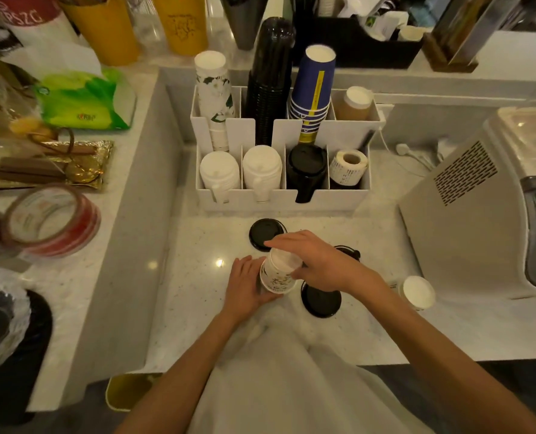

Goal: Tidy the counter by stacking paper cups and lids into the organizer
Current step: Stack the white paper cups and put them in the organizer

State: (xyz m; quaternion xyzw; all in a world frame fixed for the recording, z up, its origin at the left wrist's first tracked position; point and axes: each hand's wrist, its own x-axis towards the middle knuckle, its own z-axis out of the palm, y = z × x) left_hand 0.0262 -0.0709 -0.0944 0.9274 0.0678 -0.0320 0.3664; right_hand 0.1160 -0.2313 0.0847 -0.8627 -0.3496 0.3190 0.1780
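Note:
An upside-down white floral paper cup [277,274] stands on the counter near the front. My left hand [246,286] wraps its left side and my right hand [320,264] grips its top from the right. Black lids lie around it: one behind [262,233], one in front right [321,300], and one mostly hidden behind my right hand [349,252]. A loose white cup [418,292] lies on its side to the right. The white organizer [279,195] stands behind, holding stacks of floral cups [213,89], black lids [270,79], blue cups [313,92], white lids [262,170] and black lids [306,169].
A grey machine [467,214] stands at the right. The raised ledge on the left carries tape rolls [52,220], a green packet [85,100] and a gold tray. A label roll [348,166] sits in the organizer's front right slot. Yellow cups stand at the back.

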